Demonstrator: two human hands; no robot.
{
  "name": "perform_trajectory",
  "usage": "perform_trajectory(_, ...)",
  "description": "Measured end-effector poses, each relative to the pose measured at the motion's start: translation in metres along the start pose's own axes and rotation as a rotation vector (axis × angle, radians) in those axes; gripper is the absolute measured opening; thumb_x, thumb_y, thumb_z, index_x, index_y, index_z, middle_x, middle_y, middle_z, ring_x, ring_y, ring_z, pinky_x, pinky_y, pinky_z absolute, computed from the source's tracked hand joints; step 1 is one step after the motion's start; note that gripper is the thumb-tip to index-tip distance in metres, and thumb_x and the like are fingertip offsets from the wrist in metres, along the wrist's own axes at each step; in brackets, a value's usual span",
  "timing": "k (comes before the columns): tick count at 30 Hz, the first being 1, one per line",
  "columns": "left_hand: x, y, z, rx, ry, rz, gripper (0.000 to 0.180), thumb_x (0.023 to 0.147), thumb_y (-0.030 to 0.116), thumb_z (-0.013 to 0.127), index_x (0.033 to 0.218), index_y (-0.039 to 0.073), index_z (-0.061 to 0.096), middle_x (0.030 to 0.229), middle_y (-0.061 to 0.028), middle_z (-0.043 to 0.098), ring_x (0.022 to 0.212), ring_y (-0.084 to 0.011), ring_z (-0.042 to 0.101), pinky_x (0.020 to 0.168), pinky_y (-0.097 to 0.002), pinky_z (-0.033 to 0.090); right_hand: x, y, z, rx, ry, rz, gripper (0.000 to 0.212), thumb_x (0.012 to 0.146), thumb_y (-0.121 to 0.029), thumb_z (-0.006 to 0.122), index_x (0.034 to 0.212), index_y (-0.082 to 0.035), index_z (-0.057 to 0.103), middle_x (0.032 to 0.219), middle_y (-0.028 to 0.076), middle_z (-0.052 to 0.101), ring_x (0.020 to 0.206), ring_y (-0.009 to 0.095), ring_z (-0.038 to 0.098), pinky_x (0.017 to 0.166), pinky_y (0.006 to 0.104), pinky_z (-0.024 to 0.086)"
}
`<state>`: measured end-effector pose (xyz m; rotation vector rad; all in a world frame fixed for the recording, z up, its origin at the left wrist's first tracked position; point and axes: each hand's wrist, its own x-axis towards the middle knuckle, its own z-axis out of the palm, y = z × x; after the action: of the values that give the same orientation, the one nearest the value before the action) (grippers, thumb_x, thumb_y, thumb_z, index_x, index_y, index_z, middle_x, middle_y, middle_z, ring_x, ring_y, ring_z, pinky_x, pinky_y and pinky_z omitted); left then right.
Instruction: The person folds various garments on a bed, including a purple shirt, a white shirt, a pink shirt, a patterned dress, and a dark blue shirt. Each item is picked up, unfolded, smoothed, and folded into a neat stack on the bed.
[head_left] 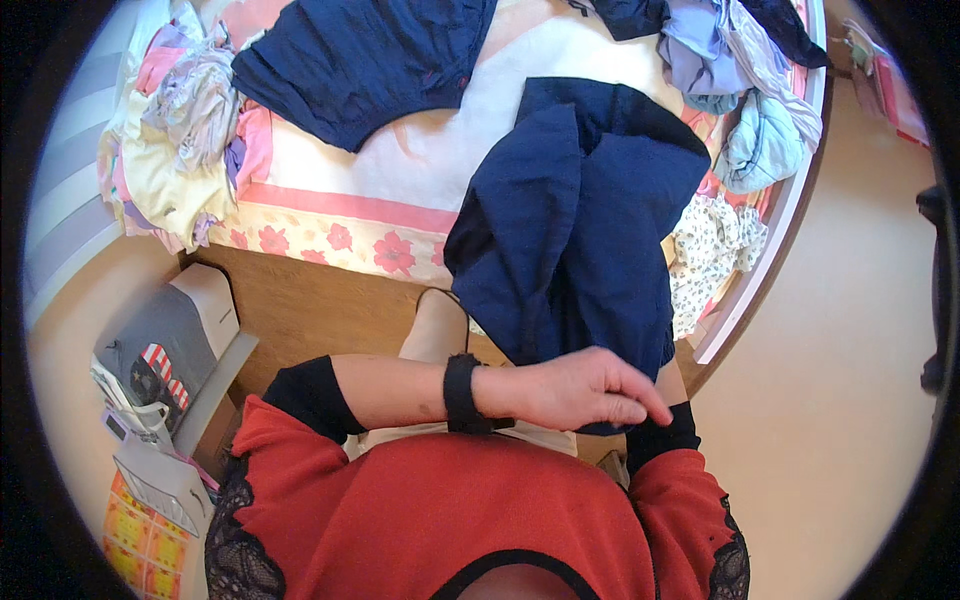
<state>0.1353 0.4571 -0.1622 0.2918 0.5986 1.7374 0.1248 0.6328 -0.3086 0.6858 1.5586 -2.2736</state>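
A dark navy garment [560,210] with folds is draped from the bed edge down over my lap; I cannot tell its exact kind. My left hand [585,388], a black band [461,393] on its wrist, reaches across my body in front of the garment's lower end. Its fingers are slightly bent and point right, with nothing seen between them. The fingertips come close to my right arm's black sleeve [664,432]. Only a little of my right forearm [677,385] shows; the right hand is hidden by the navy cloth. Another navy garment [365,65] lies flat at the far left.
The bed has a pink floral sheet [340,240] and a pale raised edge [757,270] at right. Piled clothes [180,130] lie at left, with more clothes [715,50] and a patterned white garment [715,250] at right. A grey case [165,345] stands at lower left.
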Motion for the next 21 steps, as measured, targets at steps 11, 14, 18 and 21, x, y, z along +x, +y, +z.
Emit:
perform_trajectory(11,0.011,-0.015,0.015,-0.221,-0.180,0.247,0.027,0.099,0.011,0.059,0.124,0.000,0.065,0.116,-0.0083,0.069,0.109,-0.0150,0.061,0.096,-0.0289,0.046,0.027,0.005,0.009,0.003,-0.073,-0.073,0.064,0.092,-0.028,0.062,0.150,-0.014,0.038,0.149,0.014,0.045,0.126,0.031,0.051,0.103,0.0460,0.046)
perform_trajectory(14,0.000,-0.042,0.008,-0.303,-0.255,0.026,0.031,0.099,0.016,0.060,0.126,0.003,0.065,0.106,-0.0012,0.066,0.095,-0.0086,0.056,0.086,-0.0247,0.045,0.037,0.006,0.008,-0.002,-0.108,-0.101,0.065,0.092,-0.029,0.062,0.151,-0.014,0.037,0.149,0.014,0.044,0.127,0.031,0.051,0.104,0.0460,0.046)
perform_trajectory(18,0.002,-0.071,0.014,-0.160,-0.224,0.076,0.035,0.098,0.014,0.060,0.132,0.006,0.062,0.091,0.0016,0.061,0.082,-0.0071,0.052,0.076,-0.0237,0.044,0.046,0.011,0.017,-0.012,-0.167,-0.197,0.067,0.093,-0.030,0.062,0.152,-0.015,0.035,0.150,0.013,0.044,0.128,0.030,0.050,0.105,0.0461,0.045)
perform_trajectory(21,0.008,-0.086,0.009,-0.119,-0.275,0.086,0.034,0.097,0.015,0.061,0.131,0.008,0.062,0.089,0.0003,0.060,0.080,-0.0073,0.052,0.074,-0.0245,0.044,0.035,0.004,0.011,0.656,-0.262,-0.140,0.068,0.093,-0.033,0.063,0.152,-0.015,0.036,0.150,0.014,0.044,0.127,0.030,0.051,0.104,0.0464,0.045)
